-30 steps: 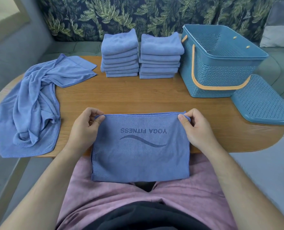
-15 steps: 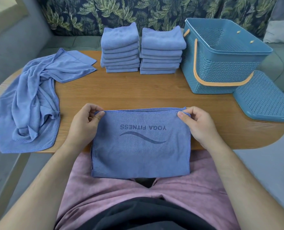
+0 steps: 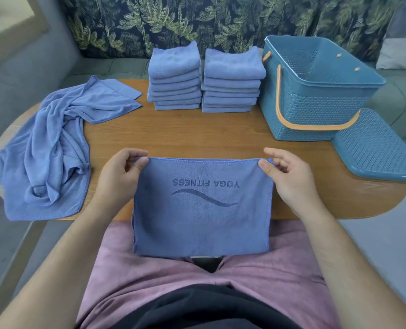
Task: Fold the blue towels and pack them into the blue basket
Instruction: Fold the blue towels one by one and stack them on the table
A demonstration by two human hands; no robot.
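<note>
Your left fingers (image 3: 138, 166) pinch the top left corner of the towel (image 3: 202, 217), thumb in front, the rest curled behind. Your right fingers (image 3: 266, 166) pinch the top right corner, thumb on the front face. The right forefinger sticks out straight above the hem, off the cloth. Your left hand (image 3: 119, 176) and right hand (image 3: 290, 179) sit level, with the top hem pulled flat between them.

The towel is folded to a rectangle. Its YOGA FITNESS print faces you upside down, with a wavy line under it. The upper part is over the near edge of the bench (image 3: 197, 136); can't tell if it lies on the wood or is held just above. The lower part hangs onto your pink shorts (image 3: 197, 276).

At the far edge are two stacks of folded towels, the left stack (image 3: 176, 79) and the right stack (image 3: 233, 81), side by side. The right stack is close against the basket (image 3: 304, 115). The basket stands upright at the far right with no lid on, and its orange handle (image 3: 279, 100) is dropped against the wall. The lid (image 3: 375, 153) lies flat just beside the basket, overhanging the right end of the bench. A loose heap of towels (image 3: 50, 150) covers the left end and droops over the edge. A leaf-print sofa back (image 3: 221, 20) is behind.
</note>
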